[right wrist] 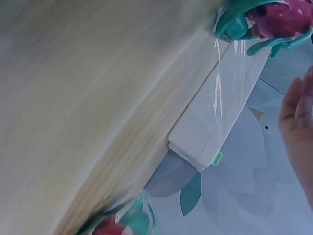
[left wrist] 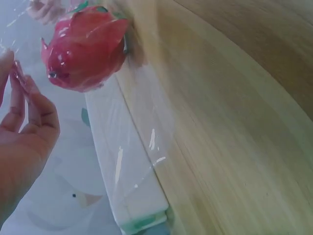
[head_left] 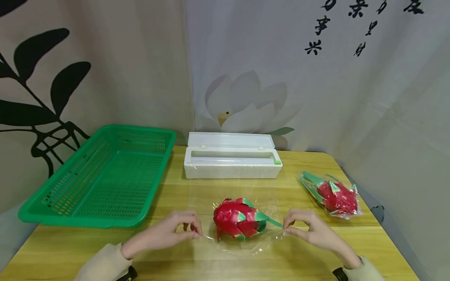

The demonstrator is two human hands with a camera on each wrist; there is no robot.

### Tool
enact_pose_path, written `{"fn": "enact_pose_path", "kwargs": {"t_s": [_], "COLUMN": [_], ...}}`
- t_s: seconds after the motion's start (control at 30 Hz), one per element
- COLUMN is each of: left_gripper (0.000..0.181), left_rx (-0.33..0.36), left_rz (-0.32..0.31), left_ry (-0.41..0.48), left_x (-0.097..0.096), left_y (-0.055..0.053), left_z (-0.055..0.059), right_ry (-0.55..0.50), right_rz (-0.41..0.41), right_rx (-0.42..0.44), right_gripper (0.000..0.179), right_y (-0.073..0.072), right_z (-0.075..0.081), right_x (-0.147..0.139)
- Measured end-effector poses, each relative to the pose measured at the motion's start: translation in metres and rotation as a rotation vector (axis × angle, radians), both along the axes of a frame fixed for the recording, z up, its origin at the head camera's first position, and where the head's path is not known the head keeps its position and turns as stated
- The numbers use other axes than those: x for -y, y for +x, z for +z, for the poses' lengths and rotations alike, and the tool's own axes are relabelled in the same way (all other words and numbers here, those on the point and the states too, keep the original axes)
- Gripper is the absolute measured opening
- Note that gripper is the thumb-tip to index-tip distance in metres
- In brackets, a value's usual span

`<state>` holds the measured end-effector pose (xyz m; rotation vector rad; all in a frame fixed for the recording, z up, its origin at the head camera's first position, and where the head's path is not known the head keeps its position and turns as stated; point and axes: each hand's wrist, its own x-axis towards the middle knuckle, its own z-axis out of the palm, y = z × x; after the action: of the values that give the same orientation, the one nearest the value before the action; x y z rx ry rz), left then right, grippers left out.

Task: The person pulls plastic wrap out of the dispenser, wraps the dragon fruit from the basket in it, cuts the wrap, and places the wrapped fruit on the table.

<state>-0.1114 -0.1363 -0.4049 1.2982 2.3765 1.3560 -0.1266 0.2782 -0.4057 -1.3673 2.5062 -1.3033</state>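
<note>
A red dragon fruit (head_left: 239,218) with green-tipped scales lies on a sheet of clear cling film (head_left: 242,248) in the middle of the table. To its left, my left hand (head_left: 181,230) pinches the film's near left edge between thumb and fingers. My right hand (head_left: 309,228) pinches the film on the other side, close to the fruit's long green tip. In the left wrist view the film stretches past the dragon fruit (left wrist: 85,49), and the left hand (left wrist: 29,117) holds a gathered bit of it. The right hand (right wrist: 298,117) shows only partly in the right wrist view.
Behind the fruit stands a white cling film box (head_left: 232,170) with its lid raised. A green plastic basket (head_left: 105,224) sits at the left. Toward the right edge of the wooden table (head_left: 225,269) lies another dragon fruit (head_left: 337,197) wrapped in film. A printed curtain hangs behind.
</note>
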Motion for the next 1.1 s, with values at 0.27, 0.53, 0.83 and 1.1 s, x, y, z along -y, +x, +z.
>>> {"fn": "enact_pose_path", "kwargs": {"t_s": [0.27,0.53,0.83,1.1], "left_gripper": [0.007,0.010,0.008,0.015], "left_rx": [0.017,0.109,0.218,-0.140], "left_rz": [0.206,0.430,0.691,0.685], "left_ry": [0.048,0.076,0.125,0.054], "left_x": [-0.007,-0.026,-0.057,-0.071], "left_y": [-0.010,-0.021,-0.031,-0.027], "left_z": [-0.008,-0.016,-0.024,-0.031], "right_ry": [-0.098,-0.080,0.007,0.028], "right_rz": [-0.132,-0.486,-0.731,-0.586], "right_rx": [0.072,0.072,-0.043,-0.269], "right_gripper": [0.018,0.004,0.012,0.022], "right_y": [-0.007,-0.012,-0.015,-0.014], "right_z": [-0.005,-0.013,-0.024,-0.030], "right_x": [0.011,0.031,0.059,0.071]}}
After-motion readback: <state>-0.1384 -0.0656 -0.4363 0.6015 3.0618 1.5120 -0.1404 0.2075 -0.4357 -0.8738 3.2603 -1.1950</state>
